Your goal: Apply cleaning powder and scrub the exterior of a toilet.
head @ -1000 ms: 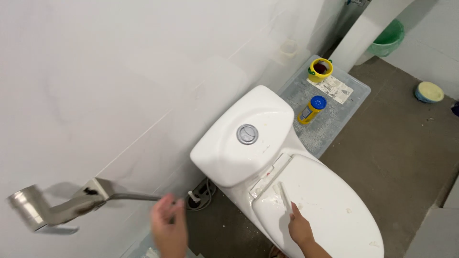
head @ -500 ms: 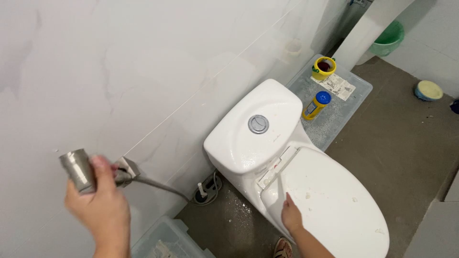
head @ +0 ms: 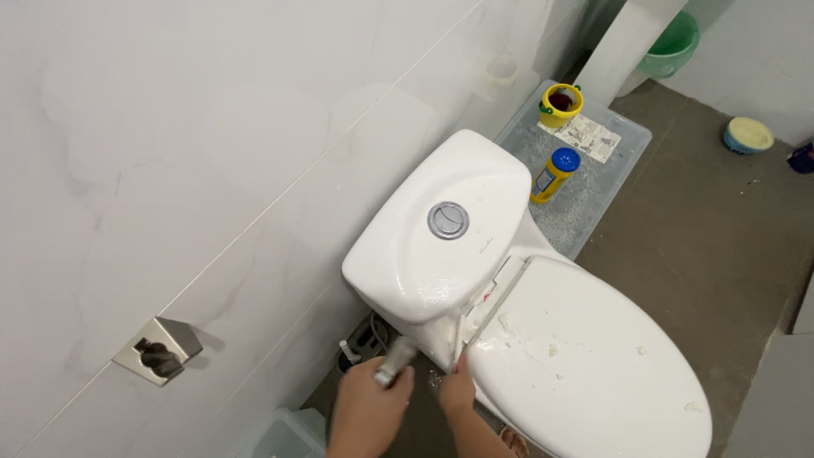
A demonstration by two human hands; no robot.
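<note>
A white toilet [head: 441,246] stands against the tiled wall, its lid [head: 593,365] closed and flecked with foam. My left hand [head: 369,416] grips a metal spray head [head: 395,360] that is aimed at the gap between tank and seat. My right hand [head: 458,392], just beside the left one, holds a thin white brush [head: 496,305] laid along the seat hinge. A round chrome flush button [head: 448,220] sits on top of the tank.
An empty metal sprayer holder [head: 159,349] is fixed to the wall at left. Behind the toilet a clear plastic box [head: 593,182] carries a yellow bottle with a blue cap [head: 553,174] and a yellow cup [head: 561,103]. A green bucket [head: 670,47] and a bowl [head: 748,134] stand farther back on the grey floor.
My left hand took the spray head off its wall holder and brought it down to the toilet's hinge. My right hand slid back toward me along the hinge with the brush.
</note>
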